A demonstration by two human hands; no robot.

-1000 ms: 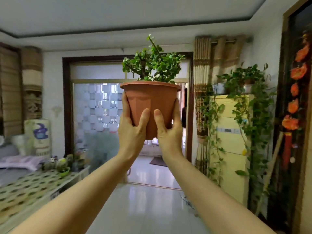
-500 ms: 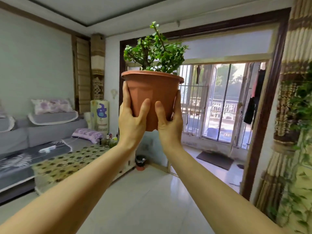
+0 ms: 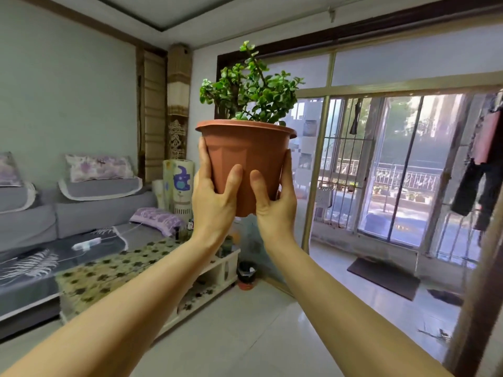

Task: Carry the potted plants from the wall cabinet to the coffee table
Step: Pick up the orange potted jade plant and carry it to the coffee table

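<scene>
Head view: fingers (image 3: 204, 159) around pot (image 3: 246, 159)

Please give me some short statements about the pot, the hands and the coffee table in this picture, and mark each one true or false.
1. Both hands hold the pot. True: the left hand and the right hand grip its sides, thumbs on the front.
2. The pot stands on the coffee table. False: it is held up in the air, and the table is lower left.
3. The pot is upright. True.
4. The plant has red flowers. False: only small green leaves show.
5. The sofa is to the right of the table. False: it is to the left.
</scene>
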